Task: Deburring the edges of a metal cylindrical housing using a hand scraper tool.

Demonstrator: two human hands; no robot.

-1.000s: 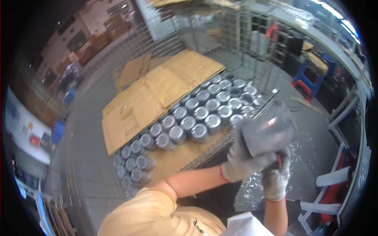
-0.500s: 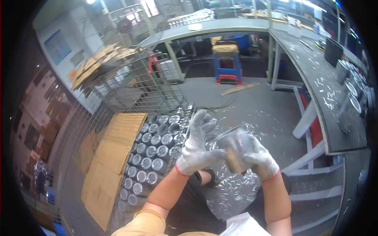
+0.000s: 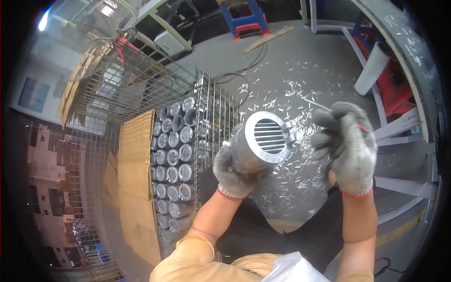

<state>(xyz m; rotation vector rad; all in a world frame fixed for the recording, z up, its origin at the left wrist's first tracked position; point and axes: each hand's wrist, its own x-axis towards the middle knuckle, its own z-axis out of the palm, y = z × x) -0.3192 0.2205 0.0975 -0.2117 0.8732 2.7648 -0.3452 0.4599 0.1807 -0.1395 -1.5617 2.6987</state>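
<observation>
My left hand (image 3: 235,171), in a grey knit glove, grips a shiny metal cylinder (image 3: 261,143) from below; its slotted, louvred round end faces the camera. My right hand (image 3: 346,145), also gloved, is closed around a thin red-handled tool whose metal tip (image 3: 315,104) points up left, a little to the right of the cylinder's rim. What kind of tool it is stays hidden by the glove.
A wire mesh cage (image 3: 141,89) on the left holds several rows of the same slotted cylinders (image 3: 171,155) beside cardboard sheets (image 3: 134,164). Metal shavings (image 3: 286,94) litter the grey floor. A white roll (image 3: 372,69), a red and blue stool (image 3: 246,19) and a workbench frame (image 3: 404,122) stand around.
My view has swung so the cage now lies left. The cylinder has turned its slotted end toward me, and my right hand has come off it to the right.
</observation>
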